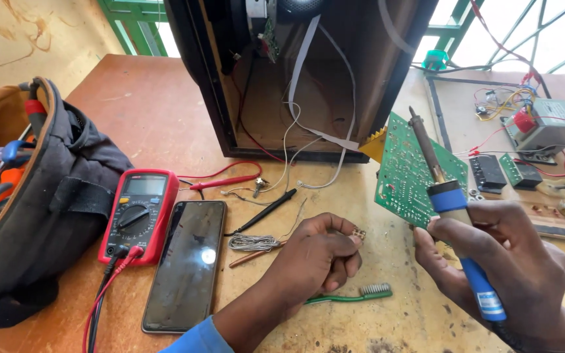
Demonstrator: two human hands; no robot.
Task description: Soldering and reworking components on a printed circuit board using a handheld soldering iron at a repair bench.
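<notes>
Starting at the far left, I see a dark tool bag (47,209) slumped on the wooden table (145,104), then a red multimeter (138,214) with its leads, and a black phone (186,265) lying flat just right of it. Past a small coil of solder wire (253,242), my left hand (315,258) rests on the table near the middle, fingers curled together and pinching a tiny pale component (359,233) at the tips; it looks very light and easy to drop, so I judge that a fingertip pinch is the only sensible hold. A green toothbrush (354,295) lies just near of that hand. Behind, at the far middle, stands an open speaker cabinet (295,78) with loose wires spilling out. Right of centre, the green circuit board (413,173) stands tilted, thin, stiff and likely fragile, best held by its edges away from the solder joints. My right hand (492,261) is clamped around the blue handle of a soldering iron (449,202), whose dark tip points up across the board; I judge it light but hot at the tip, so the handle is the only place to grip. At the far right sits a transformer (544,124) among more boards.
</notes>
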